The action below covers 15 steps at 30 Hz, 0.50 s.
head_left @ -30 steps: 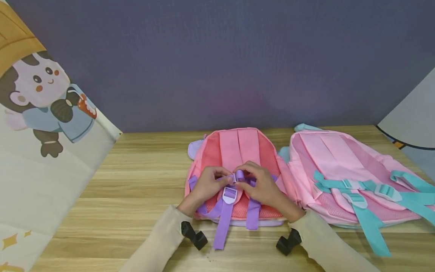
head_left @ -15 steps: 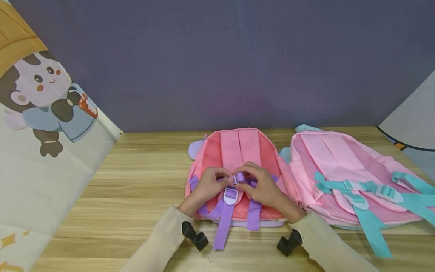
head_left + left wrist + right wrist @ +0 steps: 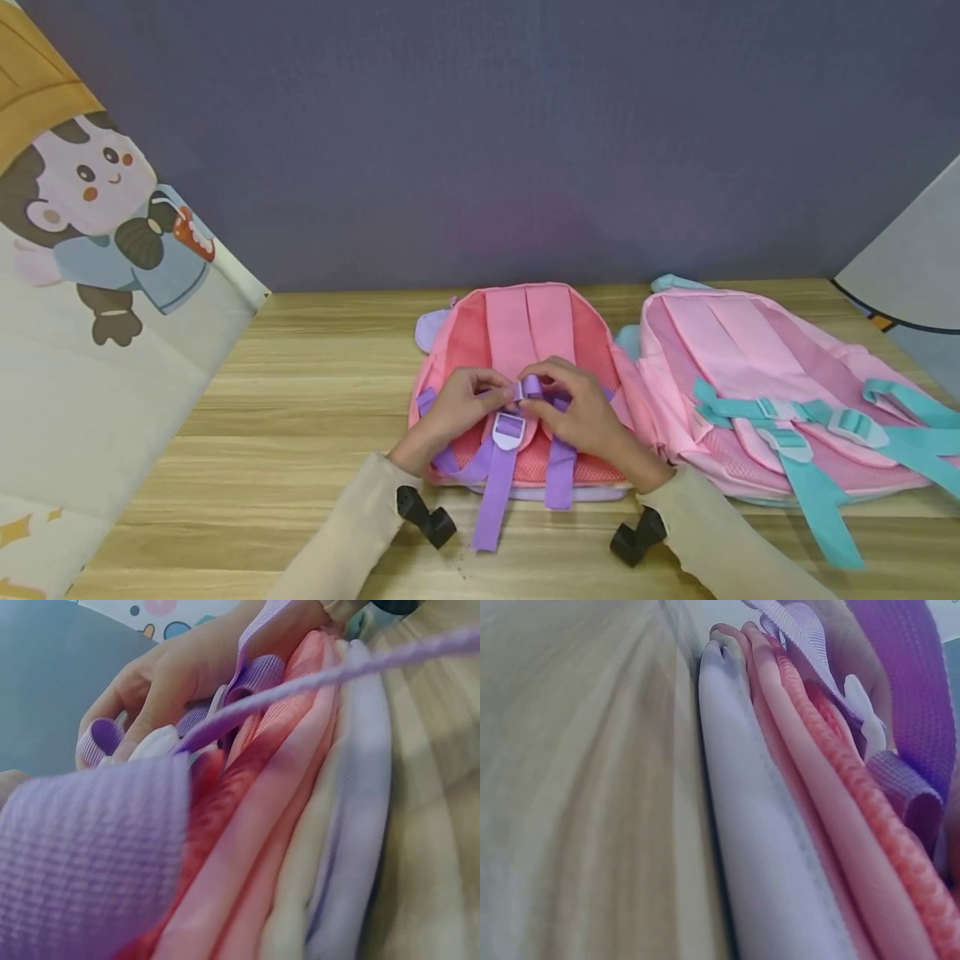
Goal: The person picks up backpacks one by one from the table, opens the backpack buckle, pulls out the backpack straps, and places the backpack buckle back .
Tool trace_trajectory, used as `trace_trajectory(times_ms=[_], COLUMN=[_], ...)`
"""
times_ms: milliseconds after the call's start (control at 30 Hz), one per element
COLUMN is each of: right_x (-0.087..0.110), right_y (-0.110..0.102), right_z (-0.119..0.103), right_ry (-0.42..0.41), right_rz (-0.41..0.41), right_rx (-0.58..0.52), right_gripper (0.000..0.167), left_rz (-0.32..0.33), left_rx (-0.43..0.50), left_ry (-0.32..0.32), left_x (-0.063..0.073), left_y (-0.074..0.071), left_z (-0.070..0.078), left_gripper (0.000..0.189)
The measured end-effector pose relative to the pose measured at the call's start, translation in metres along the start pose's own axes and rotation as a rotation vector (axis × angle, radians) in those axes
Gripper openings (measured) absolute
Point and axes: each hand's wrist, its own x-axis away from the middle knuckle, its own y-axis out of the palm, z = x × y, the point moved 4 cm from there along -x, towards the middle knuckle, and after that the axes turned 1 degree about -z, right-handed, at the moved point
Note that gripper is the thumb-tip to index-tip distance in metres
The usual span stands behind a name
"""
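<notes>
A coral-pink backpack (image 3: 528, 321) lies back-side up, with purple webbing straps (image 3: 495, 500) across its lower half. At its middle, my left hand (image 3: 459, 407) pinches the left side of a small white buckle (image 3: 517, 391) between thumb and fingers. My right hand (image 3: 576, 407) pinches a short purple webbing loop (image 3: 532, 387) at the buckle's right side. Just below hangs a white strap adjuster (image 3: 508, 431). In the left wrist view the right hand (image 3: 176, 671) bends over the loop. Straps partly cover the left hand (image 3: 855, 645) in the right wrist view.
To the right, a light-pink backpack (image 3: 757, 333) with teal straps (image 3: 817, 500) touches the coral one. Both lie on a wood-grain table (image 3: 300, 400) against a dark wall panel (image 3: 450, 150). A lilac flap (image 3: 430, 330) sticks out at the coral backpack's upper left.
Both hands stay at the small buckle. The purple loop and right fingers have shifted very slightly up and right; the backpacks have not moved.
</notes>
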Motion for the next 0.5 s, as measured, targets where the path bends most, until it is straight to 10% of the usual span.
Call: trace_trajectory(times_ms=[500], right_x=[-0.0018], right_y=[0.0002], right_z=[-0.0008], right_ry=[0.098], right_rz=[-0.046], right_rx=[0.028], right_gripper=[0.036], left_rz=[0.039], left_rx=[-0.047], left_ry=[0.001], left_x=[-0.0002], left_y=[0.0005], left_z=[0.0], left_gripper=[0.016])
